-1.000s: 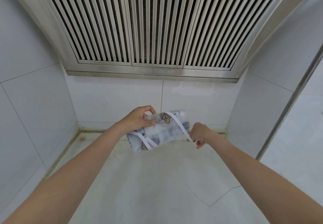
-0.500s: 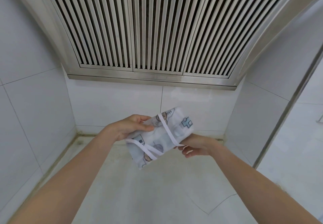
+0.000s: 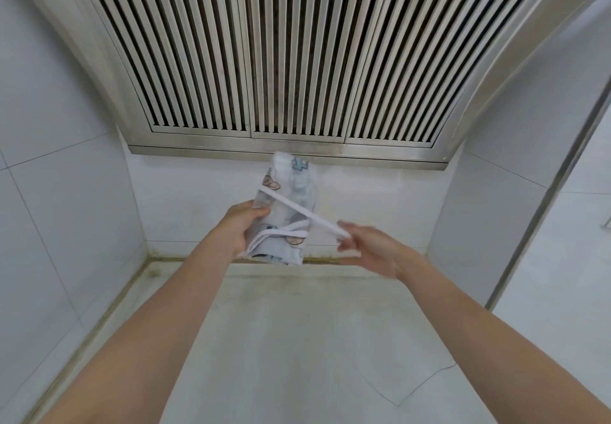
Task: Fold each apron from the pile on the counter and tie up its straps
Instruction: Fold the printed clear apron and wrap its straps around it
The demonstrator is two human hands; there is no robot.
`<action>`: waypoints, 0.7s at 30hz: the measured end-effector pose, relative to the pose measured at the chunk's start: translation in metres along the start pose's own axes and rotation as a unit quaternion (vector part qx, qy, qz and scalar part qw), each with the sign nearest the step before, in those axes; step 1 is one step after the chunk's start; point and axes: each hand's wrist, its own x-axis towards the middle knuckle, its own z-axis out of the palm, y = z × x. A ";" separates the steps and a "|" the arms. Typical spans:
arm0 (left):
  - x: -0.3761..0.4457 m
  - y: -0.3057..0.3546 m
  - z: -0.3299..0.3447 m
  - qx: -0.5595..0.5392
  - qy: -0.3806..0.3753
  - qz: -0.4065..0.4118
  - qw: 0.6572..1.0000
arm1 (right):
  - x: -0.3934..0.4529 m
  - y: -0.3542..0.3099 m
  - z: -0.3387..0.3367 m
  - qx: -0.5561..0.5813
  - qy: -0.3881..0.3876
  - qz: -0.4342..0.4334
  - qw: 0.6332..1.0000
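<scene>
While the left hand (image 3: 246, 225) grips the folded white patterned apron bundle (image 3: 284, 215) aloft over the far counter (image 3: 297, 341), the right hand (image 3: 363, 248) pinches its taut white strap (image 3: 304, 210); slackening could unwind the wraps.

Both forearms bare, extended forward and up from lower corners of the view, converging toward centre. Left hand (image 3: 243, 228) raised, wrist roughly straight, back of hand toward the camera; thumb on the near side, fingers curled round the folded apron (image 3: 287, 212) at its left edge, gripping it upright. Right hand (image 3: 367, 250) slightly lower and to the right, motion-blurred; fingers extended leftward, tips pinching the white strap (image 3: 307, 213), which runs taut from the bundle. Hands apart.
</scene>
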 end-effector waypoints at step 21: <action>-0.038 -0.009 0.033 -0.021 -0.215 0.059 0.975 | 0.006 -0.037 0.008 0.060 0.358 -0.073 0.929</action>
